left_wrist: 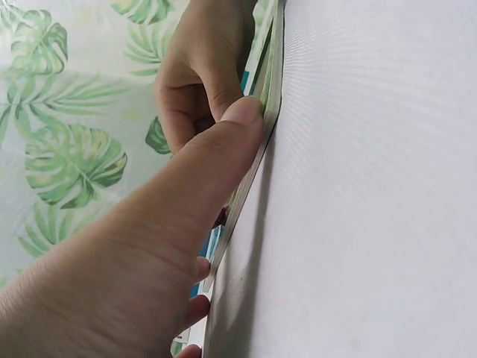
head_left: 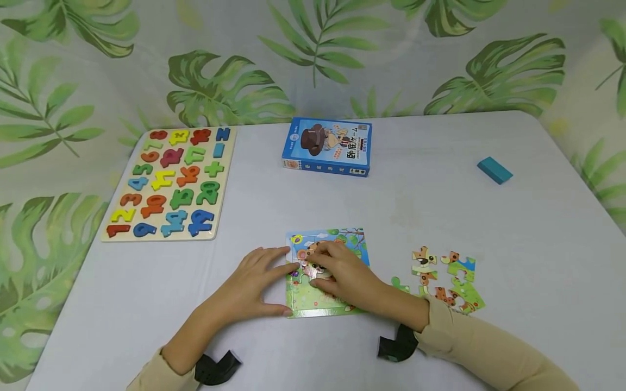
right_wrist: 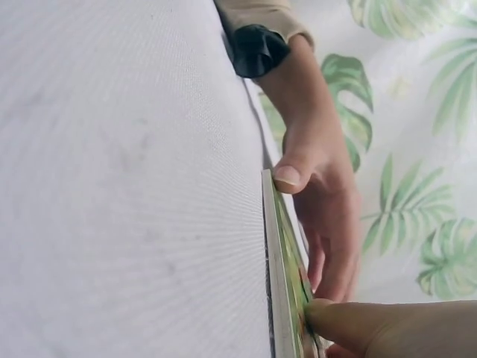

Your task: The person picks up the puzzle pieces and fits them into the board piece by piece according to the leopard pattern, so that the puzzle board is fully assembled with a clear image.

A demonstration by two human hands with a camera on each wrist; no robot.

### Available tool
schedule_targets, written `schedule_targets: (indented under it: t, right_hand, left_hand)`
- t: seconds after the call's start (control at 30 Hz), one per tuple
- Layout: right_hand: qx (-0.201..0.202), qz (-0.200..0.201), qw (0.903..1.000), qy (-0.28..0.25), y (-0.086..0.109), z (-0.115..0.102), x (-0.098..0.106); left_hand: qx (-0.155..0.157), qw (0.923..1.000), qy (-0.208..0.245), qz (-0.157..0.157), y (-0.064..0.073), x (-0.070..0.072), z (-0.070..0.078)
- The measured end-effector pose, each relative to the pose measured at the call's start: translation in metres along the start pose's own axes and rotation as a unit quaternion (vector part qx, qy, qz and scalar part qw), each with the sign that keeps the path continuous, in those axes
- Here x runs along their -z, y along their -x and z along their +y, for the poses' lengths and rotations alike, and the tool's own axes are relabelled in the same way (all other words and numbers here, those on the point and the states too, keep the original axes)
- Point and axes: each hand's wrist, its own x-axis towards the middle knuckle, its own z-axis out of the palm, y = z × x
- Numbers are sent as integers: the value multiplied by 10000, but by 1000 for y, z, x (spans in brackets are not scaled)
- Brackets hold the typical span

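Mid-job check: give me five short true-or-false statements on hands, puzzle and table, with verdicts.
1. The right hand is over the puzzle board. True.
2. The left hand rests on the blue box. False: it touches the puzzle board's left edge.
3. The blue box lies between the number board and the teal block. True.
4. The loose puzzle pieces lie on the number board. False: they lie right of the puzzle board.
5. The teal block touches the blue box. False: bare tabletop separates them.

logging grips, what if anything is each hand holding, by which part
The left hand touches the puzzle board at its left edge, with no clear grip; whether the right hand pinches anything cannot be told.
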Motion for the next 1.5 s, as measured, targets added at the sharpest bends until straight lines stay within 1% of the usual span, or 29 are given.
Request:
schedule_targets:
  t: [0.1, 0.2, 0.3, 0.4, 0.5, 0.57, 0.7, 0.83, 0.93, 1.03, 1.13, 1.23, 1.43, 1.5]
  right_hand:
    - [-51, -152, 9997, 203, 1, 0, 2]
    - [-61, -516, 9983, 257, 3, 1, 7]
    - [-103, -954, 9954, -55, 7, 5, 13]
    - [-333, -1132, 9907, -677, 12, 7, 23]
    - [-643, -937, 9863, -1192, 18, 9, 37]
    - [-794, -703, 9857, -1310, 25, 10, 49]
    - [-914, -89, 9891, -1154, 43, 17, 72]
    - [-1034, 465, 9895, -899, 64, 27, 91]
    - [-1175, 762, 9876, -716, 80, 34, 102]
    - [-1296, 974, 9848, -618, 94, 41, 107]
    - [-1373, 1078, 9829, -586, 105, 48, 107]
    - [-1531, 1039, 9812, -550, 114, 56, 103]
    - [-1877, 678, 9785, -518, 127, 74, 96]
    - [-1929, 540, 9784, -509, 131, 81, 95]
  left_hand:
    - [43, 10000, 10, -59, 1, 0, 1]
    - [83, 9999, -5, -118, 1, 1, 1]
    - [150, 9997, -18, -186, 1, 1, 3]
    - [198, 9996, -18, -212, 1, 2, 5]
    - [225, 9995, -34, -223, 1, 2, 6]
    - [231, 9995, -54, -221, 1, 2, 6]
    - [219, 9995, -99, -189, 0, 2, 5]
    - [207, 9996, -125, -162, 0, 1, 5]
    - [213, 9996, -121, -166, 0, 1, 4]
    - [226, 9995, -107, -166, 0, 0, 4]
    - [228, 9996, -88, -173, 0, -1, 4]
    - [232, 9995, -79, -185, 0, -1, 4]
    - [243, 9995, -74, -194, 0, -1, 4]
    - [247, 9995, -78, -200, 0, 0, 4]
